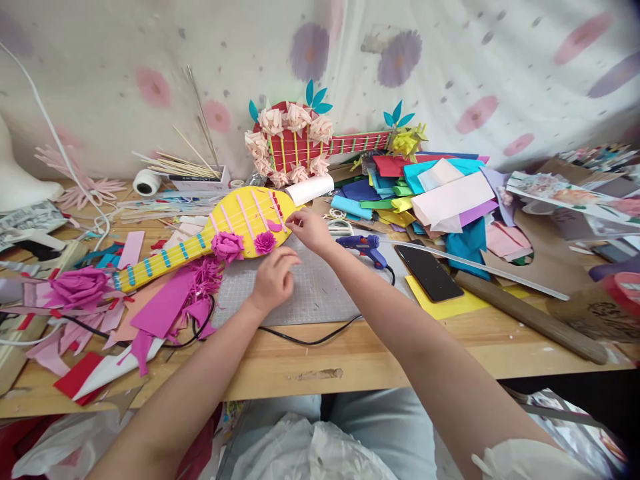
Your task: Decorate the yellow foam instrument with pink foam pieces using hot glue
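Observation:
A yellow craft guitar point(235, 223) with pink strings and pink paper roses lies on the grey cutting mat point(320, 293). My right hand point(309, 230) pinches the right rim of its round body. My left hand point(274, 279) rests on the mat just below the body, fingers curled near a pink rose point(265, 242); whether it holds anything is hidden. A second pink rose point(227, 245) sits further left on the body.
A blue glue gun point(367, 245), a black phone point(429, 272) on yellow paper, a metal ruler and a wooden rolling pin point(530, 317) lie to the right. Coloured paper piles point(440, 193) and a red flower guitar point(300, 147) sit behind. Pink scraps cover the left.

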Demonstrator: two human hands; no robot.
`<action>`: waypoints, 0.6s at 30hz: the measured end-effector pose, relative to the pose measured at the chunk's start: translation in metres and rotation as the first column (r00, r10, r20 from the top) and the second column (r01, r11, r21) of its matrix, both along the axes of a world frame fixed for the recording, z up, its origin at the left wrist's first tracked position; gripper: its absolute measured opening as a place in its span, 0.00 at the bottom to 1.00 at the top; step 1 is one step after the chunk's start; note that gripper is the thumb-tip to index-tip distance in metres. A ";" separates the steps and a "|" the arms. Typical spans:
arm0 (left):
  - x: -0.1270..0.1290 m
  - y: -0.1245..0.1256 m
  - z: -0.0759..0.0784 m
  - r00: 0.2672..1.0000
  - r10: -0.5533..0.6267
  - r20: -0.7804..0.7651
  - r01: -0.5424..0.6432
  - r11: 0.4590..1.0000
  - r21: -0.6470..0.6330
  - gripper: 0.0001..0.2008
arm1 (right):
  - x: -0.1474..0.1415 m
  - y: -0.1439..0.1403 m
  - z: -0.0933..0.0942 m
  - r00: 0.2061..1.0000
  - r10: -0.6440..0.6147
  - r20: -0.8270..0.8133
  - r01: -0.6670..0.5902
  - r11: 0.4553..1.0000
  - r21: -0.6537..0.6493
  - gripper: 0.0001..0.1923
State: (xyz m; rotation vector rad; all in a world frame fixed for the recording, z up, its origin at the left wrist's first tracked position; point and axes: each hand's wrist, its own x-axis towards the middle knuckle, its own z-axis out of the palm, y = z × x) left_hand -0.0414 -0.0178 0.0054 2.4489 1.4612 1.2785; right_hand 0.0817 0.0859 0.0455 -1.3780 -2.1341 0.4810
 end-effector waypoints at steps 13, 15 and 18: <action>0.012 0.015 -0.028 0.929 0.077 0.362 0.138 0.835 -0.532 0.08 | -0.018 0.004 -0.001 0.900 0.130 0.416 -0.213 0.964 0.161 0.16; 0.011 0.017 -0.030 0.912 0.076 0.404 0.163 0.835 -0.526 0.08 | -0.018 0.004 -0.004 0.915 0.107 0.388 -0.183 0.970 0.162 0.16; 0.011 0.019 -0.033 0.872 0.095 0.479 0.197 0.829 -0.523 0.08 | -0.019 0.005 -0.007 0.952 0.056 0.301 -0.106 0.983 0.152 0.15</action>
